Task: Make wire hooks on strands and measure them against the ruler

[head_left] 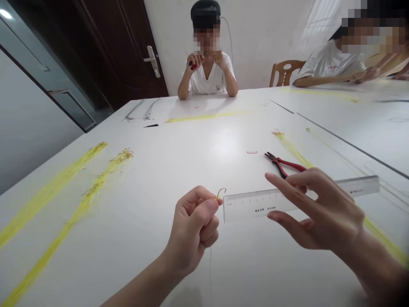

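Between the thumb and forefinger of my left hand is a small fish hook, its bend pointing up. A bit of yellow thread shows at the pinch, and a thin line hangs down below the hand. My right hand hovers over a clear ruler, thumb and forefinger spread apart with nothing visible between them. The ruler's left end lies just right of the hook. Beyond my right hand, pliers with red and black handles rest on the table.
Yellow bundles of line with hooks lie at the left; another bundle runs behind my right hand. Across the white table sits one person, with more people at the right. A small black tool lies towards the far left.
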`<state>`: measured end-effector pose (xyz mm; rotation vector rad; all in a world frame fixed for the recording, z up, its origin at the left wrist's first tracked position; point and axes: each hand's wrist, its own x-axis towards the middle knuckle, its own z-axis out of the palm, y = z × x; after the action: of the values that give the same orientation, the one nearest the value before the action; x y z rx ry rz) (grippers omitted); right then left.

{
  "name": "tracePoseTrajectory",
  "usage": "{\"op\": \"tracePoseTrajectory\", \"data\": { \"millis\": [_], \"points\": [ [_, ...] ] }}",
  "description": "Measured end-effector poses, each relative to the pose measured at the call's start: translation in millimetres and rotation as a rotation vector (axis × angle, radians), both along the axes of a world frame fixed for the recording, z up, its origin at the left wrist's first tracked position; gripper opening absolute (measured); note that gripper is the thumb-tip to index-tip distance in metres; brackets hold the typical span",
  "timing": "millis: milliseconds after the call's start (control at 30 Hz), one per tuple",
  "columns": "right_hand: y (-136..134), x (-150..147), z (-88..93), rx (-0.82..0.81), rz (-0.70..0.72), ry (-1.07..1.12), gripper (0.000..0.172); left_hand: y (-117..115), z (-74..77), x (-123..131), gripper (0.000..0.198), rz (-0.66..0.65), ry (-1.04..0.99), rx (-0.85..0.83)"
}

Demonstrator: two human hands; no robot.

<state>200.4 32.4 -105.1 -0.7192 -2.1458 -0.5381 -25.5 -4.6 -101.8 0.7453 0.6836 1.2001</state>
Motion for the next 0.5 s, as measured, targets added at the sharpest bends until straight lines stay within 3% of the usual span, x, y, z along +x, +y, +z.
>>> {"op": "tracePoseTrajectory", "data": {
  "millis": [500],
  "points": [
    [0.6, 4.5, 0.6, -0.135, 0.006, -0.075, 0.058, 3.5, -10.2, 3.3, 0.016, -0.115, -0.116, -0.032]
  ]
}}
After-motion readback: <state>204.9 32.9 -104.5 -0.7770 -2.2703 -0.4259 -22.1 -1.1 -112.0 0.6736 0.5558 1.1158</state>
